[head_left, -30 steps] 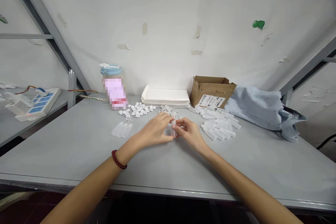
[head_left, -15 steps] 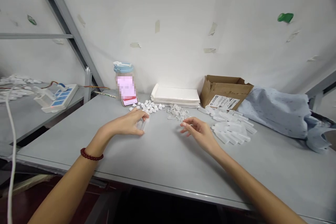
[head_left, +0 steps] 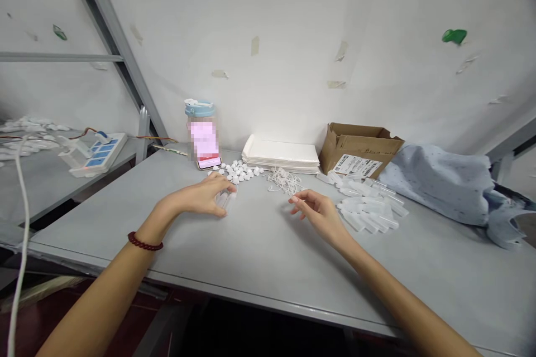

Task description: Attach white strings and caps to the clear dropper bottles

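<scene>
My left hand is low over the table on the left, curved around a few clear plastic tubes. Their ends show between my thumb and fingers; my palm covers the rest. White cord loops lie tangled in a small heap between my hands. Just in front of that heap is my right hand, its fingers loosely bent and apart, with nothing visible in them. Beyond my left hand are many small white caps. More translucent tubes are spread out to the right of my right hand.
A phone leans on a jar with a blue lid. Behind the cords is a stack of white sheets. A cardboard box and a light blue cloth stand at the right. A power strip is on the left table.
The view has shifted slightly. Both hands keep nearly the same pose, with the tubes still at my left hand.
</scene>
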